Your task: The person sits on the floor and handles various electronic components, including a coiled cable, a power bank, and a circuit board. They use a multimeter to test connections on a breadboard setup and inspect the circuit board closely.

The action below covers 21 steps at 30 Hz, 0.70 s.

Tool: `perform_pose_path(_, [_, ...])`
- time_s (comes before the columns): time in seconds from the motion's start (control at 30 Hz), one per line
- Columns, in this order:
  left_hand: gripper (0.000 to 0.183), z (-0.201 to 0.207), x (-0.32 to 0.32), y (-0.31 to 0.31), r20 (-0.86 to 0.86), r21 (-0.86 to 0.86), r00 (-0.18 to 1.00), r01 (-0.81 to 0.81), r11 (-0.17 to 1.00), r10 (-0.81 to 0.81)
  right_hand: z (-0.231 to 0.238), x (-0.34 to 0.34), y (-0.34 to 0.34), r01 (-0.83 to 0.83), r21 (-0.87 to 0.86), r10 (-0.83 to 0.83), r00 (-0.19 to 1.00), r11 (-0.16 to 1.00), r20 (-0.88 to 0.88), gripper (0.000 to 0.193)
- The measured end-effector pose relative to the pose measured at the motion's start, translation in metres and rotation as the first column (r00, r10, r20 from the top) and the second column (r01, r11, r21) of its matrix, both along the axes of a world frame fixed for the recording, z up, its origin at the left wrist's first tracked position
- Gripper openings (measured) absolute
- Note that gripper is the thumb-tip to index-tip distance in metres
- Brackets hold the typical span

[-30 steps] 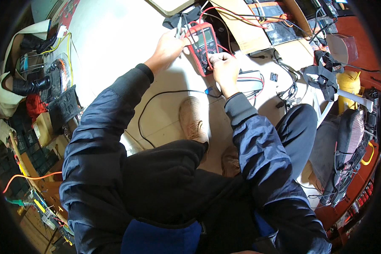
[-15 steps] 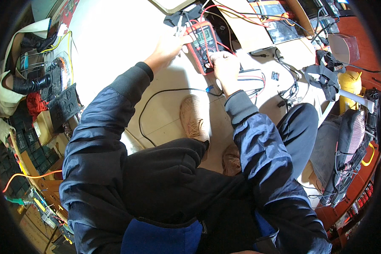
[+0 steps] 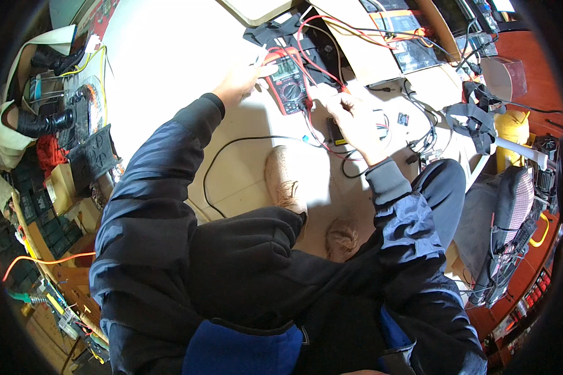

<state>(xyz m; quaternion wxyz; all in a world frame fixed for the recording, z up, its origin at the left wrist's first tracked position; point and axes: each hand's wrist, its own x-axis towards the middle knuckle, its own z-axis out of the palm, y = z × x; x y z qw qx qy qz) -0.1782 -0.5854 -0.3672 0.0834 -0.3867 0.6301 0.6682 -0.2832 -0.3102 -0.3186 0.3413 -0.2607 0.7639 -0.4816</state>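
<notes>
Here, the left hand [image 3: 239,80] holds a red-and-black, boxy plastic meter [image 3: 290,90].
Its long side points away; the right hand [image 3: 351,115] curls just right of it, hold unclear.

Both hands, left hand [image 3: 239,82] and right hand [image 3: 355,117], are bare below a dark navy jacket whose wrinkled sleeves [image 3: 145,209] catch a slight sheen and end in plain knit cuffs [image 3: 388,181], the right one looking greyer under the light. Bright blue panels [image 3: 244,347] (dark-edged along the top) show at the waist, above black trousers [image 3: 247,240] and tan shoes [image 3: 284,178], the left visibly laced
</notes>
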Motion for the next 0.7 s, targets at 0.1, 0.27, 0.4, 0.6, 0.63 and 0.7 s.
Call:
perform_pose_path(0.1, [0.024, -0.011, -0.005, -0.006, -0.122, -0.025, 0.992, -0.029, 0.999, 0.026, 0.015, -0.009, 0.003, -0.019, 0.19, 0.033, 0.997, 0.982, -0.07, 0.03])
perform_pose_path(0.27, [0.024, 0.02, -0.016, -0.012, -0.312, -0.25, 0.95, -0.076, 0.965, -0.006, 0.019, -0.02, 0.015, -0.016, 0.171, 0.04, 0.99, 0.985, -0.137, 0.03])
perform_pose_path(0.4, [0.023, 0.085, -0.032, -0.017, -0.241, -0.3, 0.948, 0.131, 0.945, -0.207, 0.025, -0.033, 0.031, 0.051, -0.026, -0.045, 0.979, 0.998, 0.197, 0.027])
perform_pose_path(0.6, [0.032, 0.133, -0.051, 0.082, -0.479, -0.858, 0.249, 0.067, 0.509, -0.841, 0.081, -0.053, 0.076, -0.022, -0.127, 0.089, 0.833, 0.992, 0.546, 0.042])
perform_pose_path(0.63, [0.035, 0.137, -0.051, 0.108, -0.5, -0.861, 0.052, -0.144, 0.488, -0.865, 0.089, -0.05, 0.083, -0.09, -0.051, 0.104, 0.861, 0.995, 0.498, 0.04])
perform_pose_path(0.7, [0.046, 0.149, -0.045, 0.157, -0.554, -0.687, 0.295, 0.367, 0.628, -0.779, 0.105, -0.041, 0.097, -0.137, -0.075, 0.157, 0.873, 0.988, 0.462, 0.036])
